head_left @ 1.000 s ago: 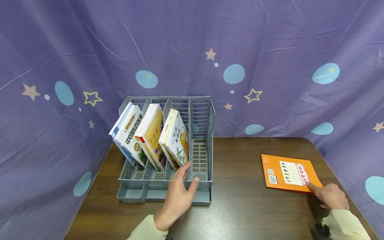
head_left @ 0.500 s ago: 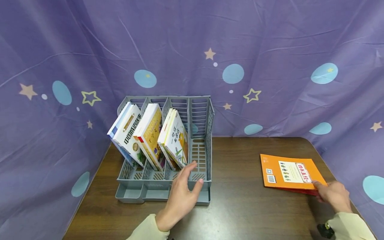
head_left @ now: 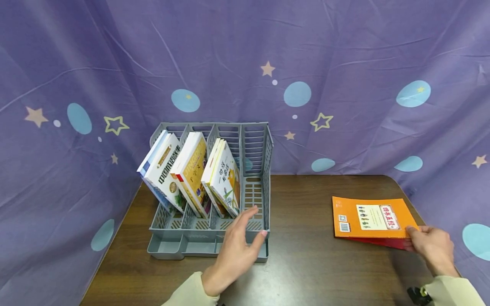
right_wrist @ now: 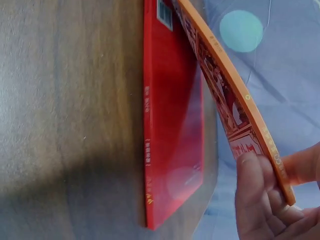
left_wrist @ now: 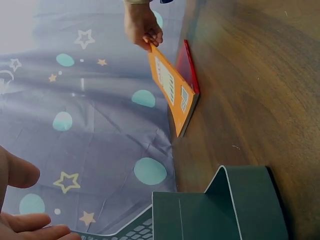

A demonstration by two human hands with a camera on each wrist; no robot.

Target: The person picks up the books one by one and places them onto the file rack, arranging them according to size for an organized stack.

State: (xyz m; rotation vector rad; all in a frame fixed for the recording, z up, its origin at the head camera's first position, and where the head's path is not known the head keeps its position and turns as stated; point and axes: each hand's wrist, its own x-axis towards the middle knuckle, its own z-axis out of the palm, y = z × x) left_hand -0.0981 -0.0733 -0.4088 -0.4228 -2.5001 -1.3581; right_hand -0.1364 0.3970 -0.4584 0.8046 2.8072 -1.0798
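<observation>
An orange book [head_left: 348, 208] lies over a red book [head_left: 383, 242] on the right of the table. My right hand [head_left: 434, 248] pinches the orange book's right end between thumb and fingers and holds it raised. In the right wrist view the orange book [right_wrist: 240, 85] bends up at a slant, apart from the red book [right_wrist: 175, 120] except near the far end. My left hand [head_left: 235, 253] hovers at the front of the grey book rack [head_left: 206, 233], fingers spread and holding nothing. Part of that left hand [left_wrist: 20, 200] shows in the left wrist view.
Several books lean in the rack's three left compartments, among them a white book [head_left: 164, 174], a yellow book [head_left: 197, 170] and another white book [head_left: 226, 178]. The rightmost compartment [head_left: 253, 195] shows its slatted floor. A purple curtain [head_left: 344, 106] hangs behind the table [head_left: 306, 255].
My right hand has gone from touching the orange book's corner to gripping it and lifting its right end; more of the red book shows. My left hand has drifted slightly right.
</observation>
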